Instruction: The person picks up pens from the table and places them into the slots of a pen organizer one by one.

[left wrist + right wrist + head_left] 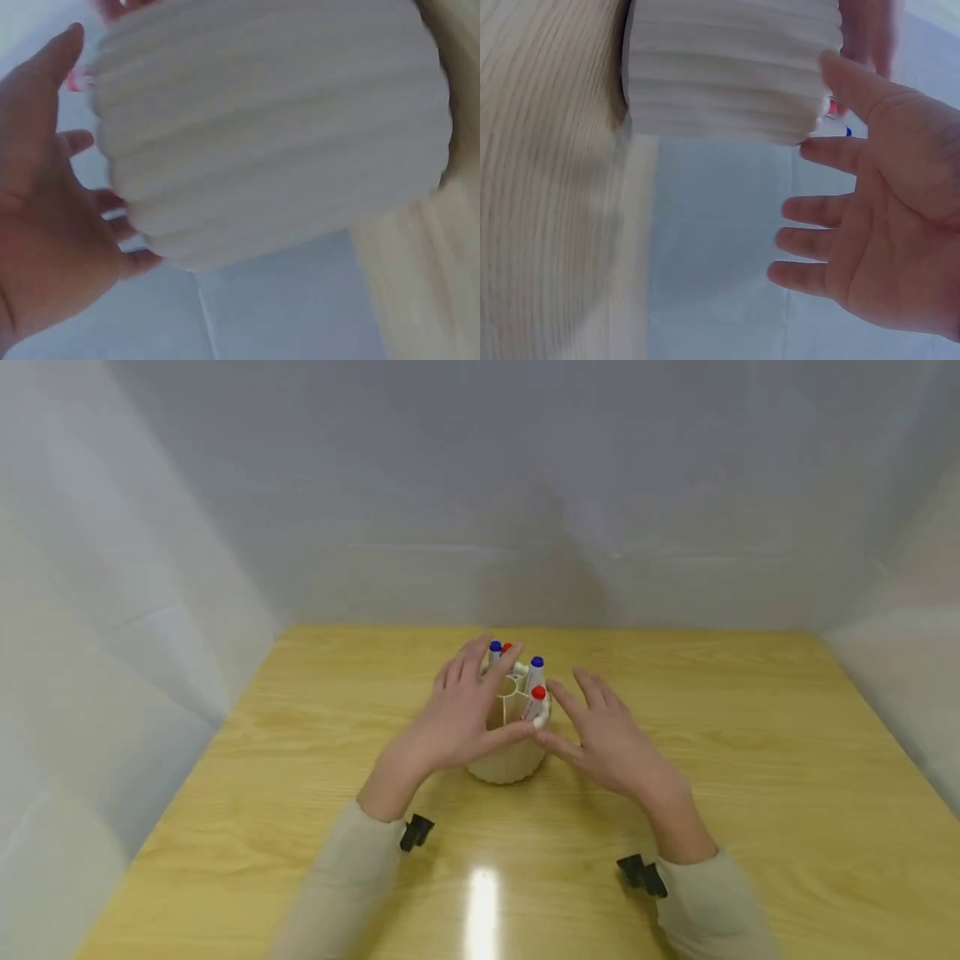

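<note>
Both hands spread wide: left hand (459,717) seemingly touching ribbed holder (510,760), right hand (606,737) just beside.

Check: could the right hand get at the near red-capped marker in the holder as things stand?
Probably yes. The right hand is open beside the ribbed holder, its thumb near the red-capped marker, which sticks up above the rim. The left hand lies across the other side.

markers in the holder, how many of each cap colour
blue-capped markers: 2
red-capped markers: 2
total: 4 markers, all standing in the ribbed cream holder between the left hand and the right hand
</note>
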